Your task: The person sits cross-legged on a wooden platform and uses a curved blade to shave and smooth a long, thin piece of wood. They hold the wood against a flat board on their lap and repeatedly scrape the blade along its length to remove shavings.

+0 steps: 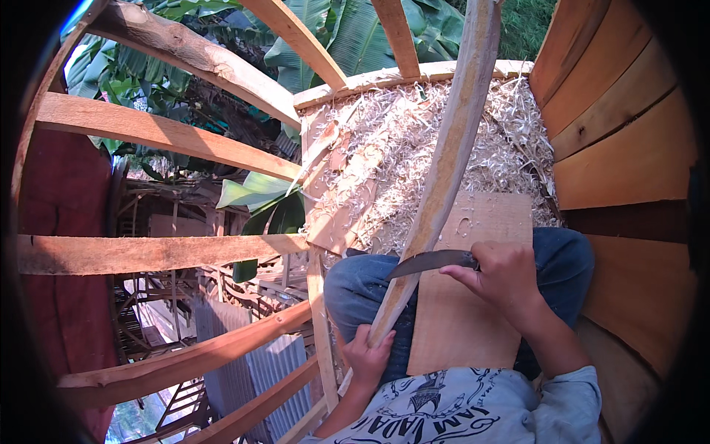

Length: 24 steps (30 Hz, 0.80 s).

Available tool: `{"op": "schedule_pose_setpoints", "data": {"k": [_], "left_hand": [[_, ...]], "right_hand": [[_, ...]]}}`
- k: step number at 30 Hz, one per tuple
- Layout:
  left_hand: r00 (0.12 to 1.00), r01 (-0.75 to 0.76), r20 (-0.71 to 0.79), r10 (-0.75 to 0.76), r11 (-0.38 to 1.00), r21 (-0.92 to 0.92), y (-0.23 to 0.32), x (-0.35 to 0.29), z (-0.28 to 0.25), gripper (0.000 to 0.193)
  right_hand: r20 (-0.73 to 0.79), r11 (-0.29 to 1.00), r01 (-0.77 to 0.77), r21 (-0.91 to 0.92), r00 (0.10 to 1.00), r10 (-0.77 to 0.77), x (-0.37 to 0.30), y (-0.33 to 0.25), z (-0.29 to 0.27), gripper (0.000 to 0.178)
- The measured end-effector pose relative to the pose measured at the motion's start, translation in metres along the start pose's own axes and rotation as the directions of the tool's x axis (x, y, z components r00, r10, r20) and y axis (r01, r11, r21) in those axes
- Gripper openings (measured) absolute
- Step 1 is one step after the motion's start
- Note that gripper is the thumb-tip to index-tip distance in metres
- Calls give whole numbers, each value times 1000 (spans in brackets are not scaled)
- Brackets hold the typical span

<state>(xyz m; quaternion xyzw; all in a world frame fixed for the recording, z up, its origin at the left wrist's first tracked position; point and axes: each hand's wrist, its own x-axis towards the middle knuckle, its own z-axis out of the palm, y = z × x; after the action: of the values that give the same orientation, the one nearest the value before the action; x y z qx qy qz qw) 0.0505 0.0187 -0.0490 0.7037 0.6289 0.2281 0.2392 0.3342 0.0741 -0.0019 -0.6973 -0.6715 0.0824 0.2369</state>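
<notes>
A long, slightly curved wooden pole (451, 148) slants from my lap up to the top of the view. It has a pale cut face and greyish sides. My left hand (367, 355) is closed round its near end, beside my left knee. In my right hand (503, 274) is a knife (430, 262) with a dark curved blade, gripped by its handle. The blade lies across the pole, a short way above my left hand. Beneath my right hand, a flat wooden board (470, 318) rests over my lap, between my jeans-clad knees.
Curly wood shavings (414, 170) cover the floor ahead, with loose thin planks (347, 203) among them. Plank walling (621, 170) rises on the right. Spaced wooden bars (163, 253) form an open side on the left; corrugated sheets (285, 377) and banana leaves (355, 37) show beyond.
</notes>
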Motion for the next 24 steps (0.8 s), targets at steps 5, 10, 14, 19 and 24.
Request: {"op": "schedule_pose_setpoints", "data": {"k": [5, 10, 14, 19, 24], "left_hand": [[1000, 26, -7, -26, 1000, -6, 1, 1, 0, 37], [1000, 23, 5, -23, 999, 44, 1, 1, -3, 38], [999, 29, 12, -29, 999, 34, 0, 1, 1, 37], [1000, 20, 5, -20, 1000, 19, 6, 3, -2, 36], [999, 30, -26, -28, 998, 59, 12, 4, -3, 35]], "right_hand": [[-273, 963, -266, -48, 931, 244, 39, 54, -10, 60], [-227, 862, -445, 243, 838, 497, 42, 63, -31, 62], [-89, 992, -109, 68, 989, 115, -2, 16, -7, 61], [97, 1000, -3, 5, 995, 2, -16, -7, 18, 63], [48, 999, -38, -37, 998, 40, -6, 1, 20, 62]]}}
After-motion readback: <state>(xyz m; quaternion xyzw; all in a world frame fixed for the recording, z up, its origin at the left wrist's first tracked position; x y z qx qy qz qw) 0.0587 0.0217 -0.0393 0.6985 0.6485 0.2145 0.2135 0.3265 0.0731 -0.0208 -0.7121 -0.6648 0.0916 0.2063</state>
